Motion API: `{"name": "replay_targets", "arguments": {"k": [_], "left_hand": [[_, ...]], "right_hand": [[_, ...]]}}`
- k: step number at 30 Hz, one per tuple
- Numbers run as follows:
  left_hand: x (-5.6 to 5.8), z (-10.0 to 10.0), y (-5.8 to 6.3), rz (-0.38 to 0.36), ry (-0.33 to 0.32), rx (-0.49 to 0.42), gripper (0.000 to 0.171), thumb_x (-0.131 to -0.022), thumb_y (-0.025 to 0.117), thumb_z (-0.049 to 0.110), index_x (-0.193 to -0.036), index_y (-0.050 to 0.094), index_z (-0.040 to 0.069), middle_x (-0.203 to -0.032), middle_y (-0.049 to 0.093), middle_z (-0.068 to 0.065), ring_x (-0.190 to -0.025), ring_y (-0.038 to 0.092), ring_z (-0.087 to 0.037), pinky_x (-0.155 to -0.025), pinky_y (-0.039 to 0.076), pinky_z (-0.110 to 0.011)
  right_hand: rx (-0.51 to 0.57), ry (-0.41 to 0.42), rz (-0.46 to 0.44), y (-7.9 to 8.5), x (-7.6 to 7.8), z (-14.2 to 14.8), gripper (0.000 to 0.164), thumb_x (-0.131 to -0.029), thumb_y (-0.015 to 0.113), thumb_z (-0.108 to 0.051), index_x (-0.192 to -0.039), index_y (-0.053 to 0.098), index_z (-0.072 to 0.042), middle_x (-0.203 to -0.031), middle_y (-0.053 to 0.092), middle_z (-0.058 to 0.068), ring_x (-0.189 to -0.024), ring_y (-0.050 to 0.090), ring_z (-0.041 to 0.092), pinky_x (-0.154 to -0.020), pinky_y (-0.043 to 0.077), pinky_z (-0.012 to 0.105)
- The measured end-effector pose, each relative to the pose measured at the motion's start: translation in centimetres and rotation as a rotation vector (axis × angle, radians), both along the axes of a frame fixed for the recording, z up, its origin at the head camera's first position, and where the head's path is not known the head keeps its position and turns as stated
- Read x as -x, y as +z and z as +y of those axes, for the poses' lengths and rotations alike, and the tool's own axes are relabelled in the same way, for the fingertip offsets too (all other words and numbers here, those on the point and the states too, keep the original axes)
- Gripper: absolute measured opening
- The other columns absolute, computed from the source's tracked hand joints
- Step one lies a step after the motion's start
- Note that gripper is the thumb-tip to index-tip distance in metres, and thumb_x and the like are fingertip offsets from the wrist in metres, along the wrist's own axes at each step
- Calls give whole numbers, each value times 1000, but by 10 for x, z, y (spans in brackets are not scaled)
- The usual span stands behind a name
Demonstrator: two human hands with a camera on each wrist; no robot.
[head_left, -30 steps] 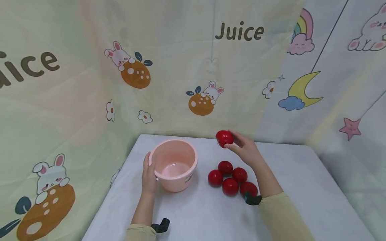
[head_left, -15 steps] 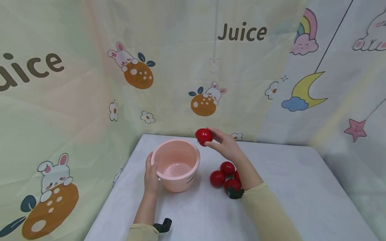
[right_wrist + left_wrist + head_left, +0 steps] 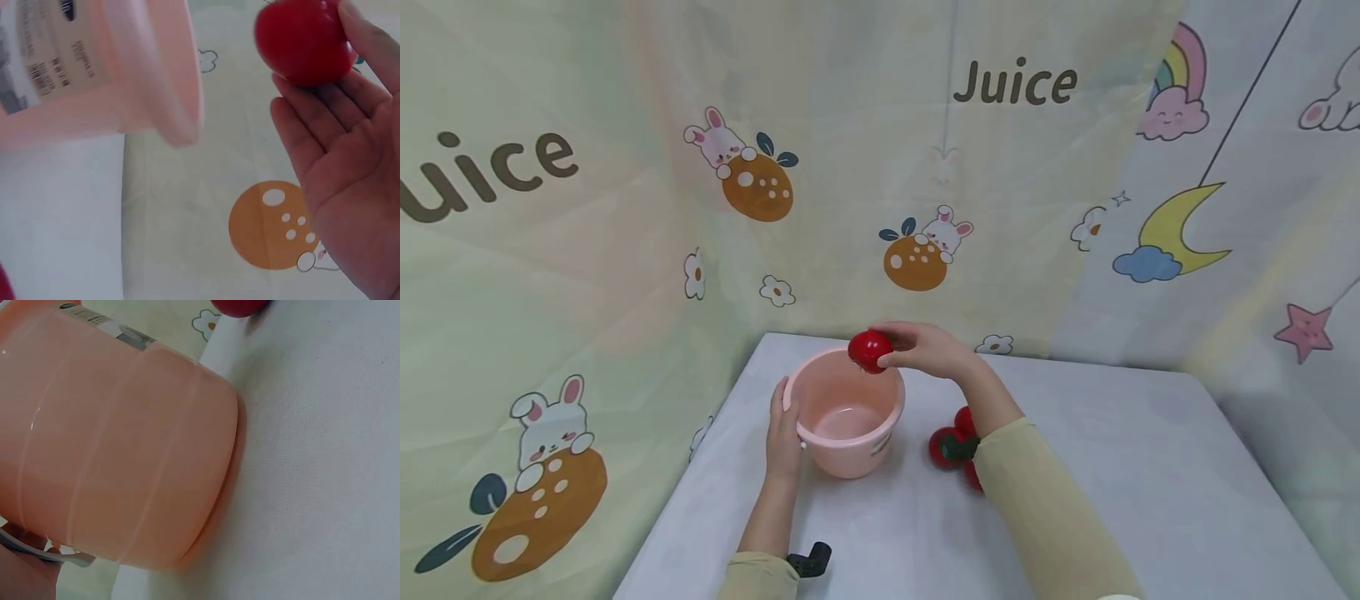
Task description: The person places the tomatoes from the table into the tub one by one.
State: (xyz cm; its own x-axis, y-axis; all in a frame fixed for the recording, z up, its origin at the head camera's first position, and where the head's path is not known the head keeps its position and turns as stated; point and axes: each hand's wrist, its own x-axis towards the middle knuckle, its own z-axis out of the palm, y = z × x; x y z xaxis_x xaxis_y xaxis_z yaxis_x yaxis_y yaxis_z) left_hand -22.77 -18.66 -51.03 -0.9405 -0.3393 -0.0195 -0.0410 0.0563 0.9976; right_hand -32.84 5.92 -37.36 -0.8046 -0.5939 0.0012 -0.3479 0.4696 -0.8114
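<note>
A pink plastic bucket (image 3: 848,460) stands on the table, its inside bare in the head view. My left hand (image 3: 783,442) holds its left rim, thumb over the edge; in the left wrist view that hand (image 3: 28,575) shows at the lower left beside the bucket's handle (image 3: 44,551). A red tomato (image 3: 869,350) is held above the bucket's far right rim by my right hand (image 3: 928,350). The right wrist view has the tomato (image 3: 303,40) between thumb and fingers, beside the bucket's rim.
Several red tomatoes (image 3: 940,450) lie on the white table (image 3: 1112,467) to the right of the bucket, partly hidden by my right forearm and wrist camera. A printed cloth wall (image 3: 820,167) rises close behind the table.
My right hand has carried the tomato left, from above the table's back edge to over the bucket's rim. The right forearm now covers more of the loose tomatoes. My left hand keeps its hold.
</note>
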Motion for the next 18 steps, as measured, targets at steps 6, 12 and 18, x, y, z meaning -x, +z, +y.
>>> {"name": "replay_targets", "arguments": {"k": [6, 12, 18], "left_hand": [[-1, 2, -1, 28, 8, -7, 52, -100, 44, 50, -146, 22, 57, -152, 32, 29, -146, 31, -9, -113, 39, -52], [1, 3, 0, 27, -2, -4, 52, -100, 44, 50, -146, 22, 57, -153, 32, 27, -145, 32, -10, -113, 40, -51], [1, 3, -2, -7, 18, 10, 52, -100, 43, 53, -147, 22, 57, -155, 31, 25, -146, 31, -12, -112, 40, -52]], "right_hand": [[-72, 155, -35, 13, 8, -18, 54, -83, 77, -40, -134, 58, -37, -126, 63, -10, -121, 54, 18, -93, 56, 45], [-174, 237, -70, 19, 17, -29, 50, -83, 79, -35, -130, 61, -35, -121, 65, -10, -118, 56, 18, -95, 55, 46], [-317, 348, -56, 16, 26, -45, 48, -83, 78, -34, -129, 63, -36, -118, 65, -12, -117, 57, 15, -89, 57, 35]]}}
